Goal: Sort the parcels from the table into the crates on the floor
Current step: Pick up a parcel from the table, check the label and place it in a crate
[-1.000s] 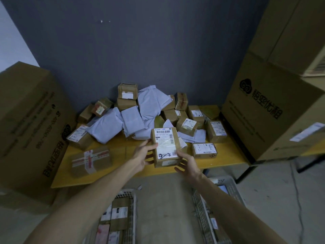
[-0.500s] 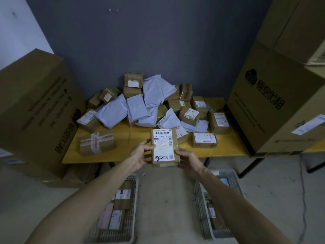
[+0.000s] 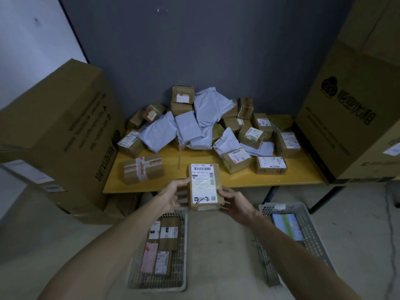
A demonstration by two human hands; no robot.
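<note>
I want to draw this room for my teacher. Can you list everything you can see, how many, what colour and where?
held parcel: one, brown with white label, in both hands, in front of the table edge
table: one, yellow, against the wall
brown parcels: many, hard to count, on the table
grey mailer bags: several, piled mid-table
left crate: one, grey mesh, on the floor, parcels inside
right crate: one, grey mesh, on the floor, items inside
big cartons: brown, both sides of the table
wall: dark grey, behind
left hand: fingers grip the parcel's left side
right hand: fingers grip its right side
</note>
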